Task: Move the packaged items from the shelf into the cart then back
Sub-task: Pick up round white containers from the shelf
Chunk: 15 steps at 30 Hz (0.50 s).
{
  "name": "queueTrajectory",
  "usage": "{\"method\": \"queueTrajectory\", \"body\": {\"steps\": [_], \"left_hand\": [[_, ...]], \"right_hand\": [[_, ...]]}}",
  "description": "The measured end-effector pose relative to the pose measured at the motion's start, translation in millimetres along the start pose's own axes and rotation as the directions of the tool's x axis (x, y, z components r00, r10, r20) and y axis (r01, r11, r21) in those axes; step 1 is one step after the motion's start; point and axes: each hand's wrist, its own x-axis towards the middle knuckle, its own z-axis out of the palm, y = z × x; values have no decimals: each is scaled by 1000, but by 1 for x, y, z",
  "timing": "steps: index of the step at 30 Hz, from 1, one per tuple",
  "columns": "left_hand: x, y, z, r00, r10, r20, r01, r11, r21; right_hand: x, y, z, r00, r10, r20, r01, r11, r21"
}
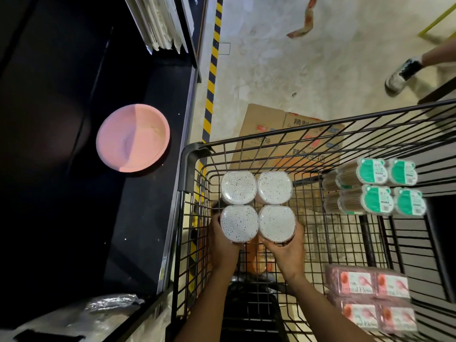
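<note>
Hands of one person reach down into a black wire cart (320,218) seen from above. The left hand (222,240) and the right hand (286,248) together carry a shrink-wrapped pack of four round clear tubs (257,206) filled with white-tipped sticks, the pack held inside the cart near its front left corner. Each grip is curled round the near side of the pack: the left under the near left tub, the right under the near right tub. Lying at the cart's right side are a green-labelled pack of four tubs (377,187) at the far end and a pink pack of dental floss boxes (370,299) at the near end, well apart from the held pack. To the left stands a dark shelf (74,206) bearing a pink plate (133,139). Flattened cardboard (271,124) lies on the concrete floor (320,70) beyond the cart.
</note>
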Motion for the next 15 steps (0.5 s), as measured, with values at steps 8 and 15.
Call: {"method": "queueTrajectory", "body": {"steps": [8, 15], "left_hand": [[-39, 23, -17, 995, 102, -5, -100, 989, 106], [-92, 73, -49, 957, 291, 9, -289, 942, 169]], "right_hand": [[-16, -20, -15, 989, 147, 3, -144, 974, -175], [-58, -85, -51, 992, -95, 79, 114, 953, -281]]}}
